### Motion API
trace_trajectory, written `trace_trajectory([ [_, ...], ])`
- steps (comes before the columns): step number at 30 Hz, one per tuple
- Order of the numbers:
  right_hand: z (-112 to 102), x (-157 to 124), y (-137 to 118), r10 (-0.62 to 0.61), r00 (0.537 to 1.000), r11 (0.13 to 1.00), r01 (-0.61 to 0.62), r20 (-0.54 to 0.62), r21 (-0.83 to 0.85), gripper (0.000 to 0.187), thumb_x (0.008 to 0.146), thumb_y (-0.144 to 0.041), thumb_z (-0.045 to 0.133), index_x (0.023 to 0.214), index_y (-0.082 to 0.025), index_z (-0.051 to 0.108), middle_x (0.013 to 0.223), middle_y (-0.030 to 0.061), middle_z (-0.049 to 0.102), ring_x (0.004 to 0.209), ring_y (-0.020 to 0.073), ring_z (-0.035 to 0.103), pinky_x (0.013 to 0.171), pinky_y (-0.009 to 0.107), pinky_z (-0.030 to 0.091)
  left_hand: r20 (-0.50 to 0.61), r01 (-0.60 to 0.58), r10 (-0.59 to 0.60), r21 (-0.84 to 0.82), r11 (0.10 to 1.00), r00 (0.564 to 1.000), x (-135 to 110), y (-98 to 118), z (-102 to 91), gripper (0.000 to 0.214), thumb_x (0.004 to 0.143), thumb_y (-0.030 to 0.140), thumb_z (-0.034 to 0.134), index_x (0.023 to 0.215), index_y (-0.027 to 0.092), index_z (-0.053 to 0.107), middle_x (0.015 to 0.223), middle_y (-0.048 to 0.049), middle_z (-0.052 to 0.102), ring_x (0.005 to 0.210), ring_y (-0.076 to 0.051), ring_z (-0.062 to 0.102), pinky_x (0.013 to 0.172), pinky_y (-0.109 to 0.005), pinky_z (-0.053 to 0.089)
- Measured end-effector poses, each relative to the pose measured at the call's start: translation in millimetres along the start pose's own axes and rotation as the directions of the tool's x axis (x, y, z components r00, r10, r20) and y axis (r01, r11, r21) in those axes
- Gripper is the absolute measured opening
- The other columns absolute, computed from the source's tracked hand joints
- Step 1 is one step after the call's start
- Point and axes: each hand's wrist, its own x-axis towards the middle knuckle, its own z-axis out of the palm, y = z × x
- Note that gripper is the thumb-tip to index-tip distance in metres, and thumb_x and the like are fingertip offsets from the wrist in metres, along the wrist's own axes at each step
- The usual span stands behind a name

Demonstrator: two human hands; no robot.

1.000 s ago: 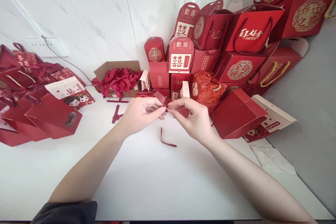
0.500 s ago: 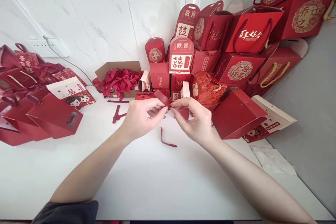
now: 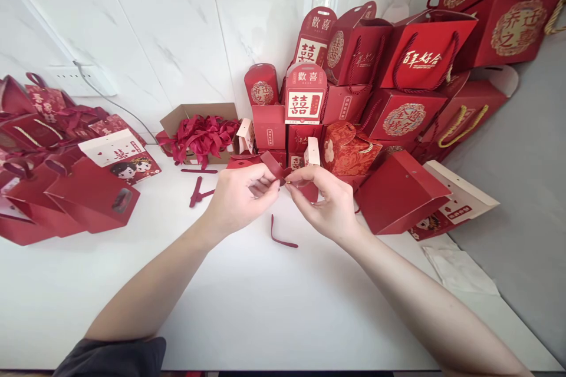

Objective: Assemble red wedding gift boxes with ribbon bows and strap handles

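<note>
Above the middle of the white table, my left hand (image 3: pixel 245 195) pinches a dark red strap (image 3: pixel 272 165) between thumb and fingertips. My right hand (image 3: pixel 325 197) is closed too, its thumb and forefinger pinching the strap's other end, where a tiny gold-coloured piece shows. The fingertips of both hands almost meet, and the strap is bent between them. My fingers hide part of it. Below my hands, a loose bent red strap (image 3: pixel 283 241) lies on the table. More short red straps (image 3: pixel 195 192) lie to the left of my left hand.
Behind my hands, a cardboard box (image 3: pixel 221 111) holds a heap of red ribbon. Red gift boxes (image 3: pixel 305 100) are stacked along the back and right side. At left stand several red bags (image 3: pixel 88 194) and a box with cartoon figures (image 3: pixel 121 165).
My fingertips have shifted slightly, and my right hand is a little further left. The small gold-coloured piece shows more clearly. Both hands keep hold of the strap.
</note>
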Motion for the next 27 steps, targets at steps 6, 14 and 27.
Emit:
trace_trajectory([
  [6, -1, 1, -1, 0.049, 0.998, 0.999, -0.049, 0.038, 0.012, 0.012, 0.09, -0.012, 0.058, 0.098, -0.021, 0.061, 0.092, 0.0027, 0.07, 0.081, 0.0147, 0.065, 0.075, 0.03, 0.056, 0.04, -0.017, 0.017, -0.012, 1.0, 0.999, -2, -3, 0.3, 0.01, 0.085, 0.021, 0.06, 0.082, 0.015, 0.068, 0.074, 0.0002, 0.07, 0.066, -0.012, 0.067, 0.064, -0.021, 0.056],
  [14, -12, 9, 9, 0.249, 0.936, 0.942, -0.295, 0.249, 0.163, 0.014, 0.086, -0.024, 0.069, 0.099, -0.021, 0.065, 0.1, 0.0032, 0.069, 0.093, 0.0171, 0.064, 0.082, 0.031, 0.054, 0.163, -0.091, 0.08, 0.056, 0.994, 0.983, 2, -5, -9.1, 0.011, 0.085, 0.021, 0.062, 0.075, 0.018, 0.062, 0.065, 0.0055, 0.064, 0.059, -0.006, 0.06, 0.058, -0.016, 0.048],
  [27, -26, 16, 3, 0.314, 0.834, 0.877, -0.438, 0.454, 0.198, 0.012, 0.086, -0.031, 0.07, 0.084, -0.02, 0.066, 0.082, -0.0005, 0.07, 0.077, 0.0136, 0.066, 0.071, 0.024, 0.052, 0.265, -0.032, 0.003, 0.107, 0.994, 0.964, -2, -5, -6.3, 0.011, 0.087, 0.026, 0.057, 0.08, 0.02, 0.063, 0.071, 0.004, 0.068, 0.067, -0.01, 0.064, 0.065, -0.021, 0.049],
])
